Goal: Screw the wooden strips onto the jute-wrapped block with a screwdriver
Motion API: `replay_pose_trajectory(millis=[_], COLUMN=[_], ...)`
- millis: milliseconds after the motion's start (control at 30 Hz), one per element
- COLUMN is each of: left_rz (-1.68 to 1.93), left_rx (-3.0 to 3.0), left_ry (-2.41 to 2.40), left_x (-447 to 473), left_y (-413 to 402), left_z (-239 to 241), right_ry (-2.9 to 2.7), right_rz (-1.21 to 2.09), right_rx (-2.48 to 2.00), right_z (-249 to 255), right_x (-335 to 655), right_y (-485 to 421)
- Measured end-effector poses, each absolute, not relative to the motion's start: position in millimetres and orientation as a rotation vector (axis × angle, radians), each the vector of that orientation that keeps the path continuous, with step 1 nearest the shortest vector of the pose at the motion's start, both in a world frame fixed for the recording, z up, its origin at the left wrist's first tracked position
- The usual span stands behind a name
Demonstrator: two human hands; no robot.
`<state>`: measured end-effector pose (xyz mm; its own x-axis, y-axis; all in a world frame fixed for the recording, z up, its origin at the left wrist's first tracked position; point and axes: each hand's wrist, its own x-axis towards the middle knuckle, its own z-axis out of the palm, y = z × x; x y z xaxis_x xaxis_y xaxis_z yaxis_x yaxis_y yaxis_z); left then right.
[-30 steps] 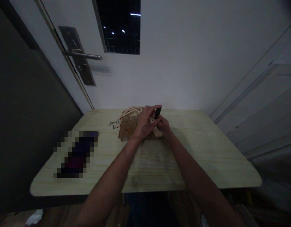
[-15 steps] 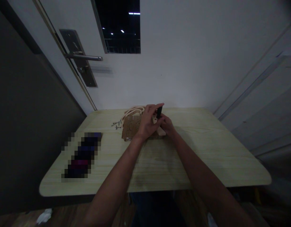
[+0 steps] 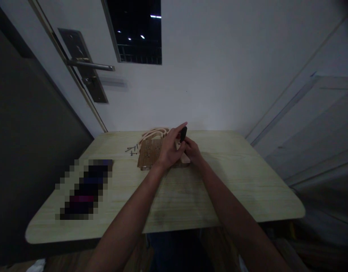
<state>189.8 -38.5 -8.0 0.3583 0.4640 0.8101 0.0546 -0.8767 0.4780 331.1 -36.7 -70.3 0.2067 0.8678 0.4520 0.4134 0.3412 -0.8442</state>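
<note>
A brown wooden board [image 3: 147, 154] with small holes lies at the far middle of the pale table [image 3: 176, 196]. My left hand [image 3: 170, 149] rests over its right part, fingers curled round a small black object [image 3: 183, 133] that stands upright. My right hand [image 3: 192, 151] is closed against the base of that black object and a light wooden piece [image 3: 185, 159] on the board's right edge. Curved light wooden strips [image 3: 153, 132] lie just behind the board.
Several small dark screws [image 3: 131, 149] are scattered left of the board. A blurred dark rectangular thing [image 3: 85, 189] lies on the table's left side. A door with a metal lever handle [image 3: 89, 66] stands at the back left, a white wall behind.
My hands have stayed on the black object and board. The view has shifted slightly, so everything sits a little further left than before.
</note>
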Motion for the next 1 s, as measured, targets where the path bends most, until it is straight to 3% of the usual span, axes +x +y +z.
replay_pose_trajectory(millis=[567, 1000], left_rz=[1.590, 1.602], left_rx=[2.273, 2.291], left_ry=[0.576, 0.405], left_x=[191.8, 188.9], left_y=[-37.9, -43.1], left_z=[-5.0, -3.2], right_ry=[-1.420, -1.400], right_rz=[0.417, 0.460], right_rx=[-1.297, -1.295], right_z=[-69.0, -74.9], right_x=[330.9, 332.3], right_y=[-38.4, -34.3])
